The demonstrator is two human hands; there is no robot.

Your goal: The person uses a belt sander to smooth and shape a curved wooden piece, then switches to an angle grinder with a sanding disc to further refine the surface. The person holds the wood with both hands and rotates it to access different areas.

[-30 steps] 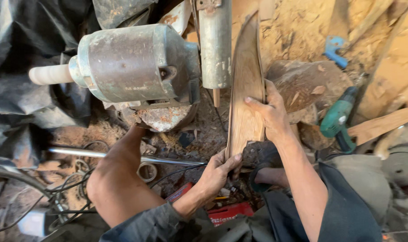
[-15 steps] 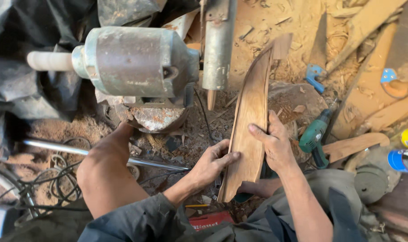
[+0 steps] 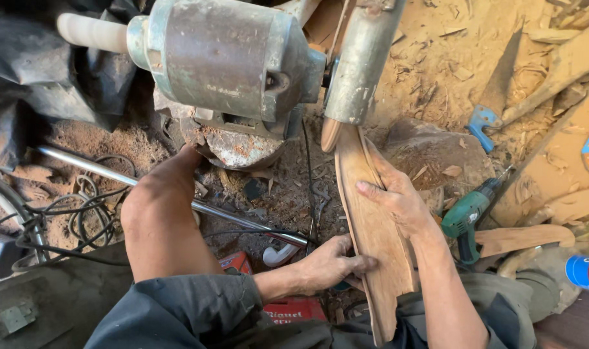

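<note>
A long curved wooden plank (image 3: 370,226) is held lengthwise, its far tip pressed against the wheel under the metal guard (image 3: 360,61) of a bench grinder motor (image 3: 220,58). My left hand (image 3: 330,265) grips the plank's left edge near the middle. My right hand (image 3: 398,197) lies over its right side, fingers spread across the face. My bare knee (image 3: 162,213) is raised to the left of the plank, its foot near the motor's rusty base (image 3: 233,145).
Sawdust and wood chips cover the ground. A green power drill (image 3: 469,216) lies right of my right arm. A metal rod (image 3: 113,171) and cables (image 3: 81,213) lie at left. Wooden offcuts (image 3: 566,58) and a saw with a blue handle (image 3: 491,106) lie at upper right.
The plank has swung from tilted right to nearly straight, and its tip now meets the grinding wheel. Both hands shifted with it; the view moved closer.
</note>
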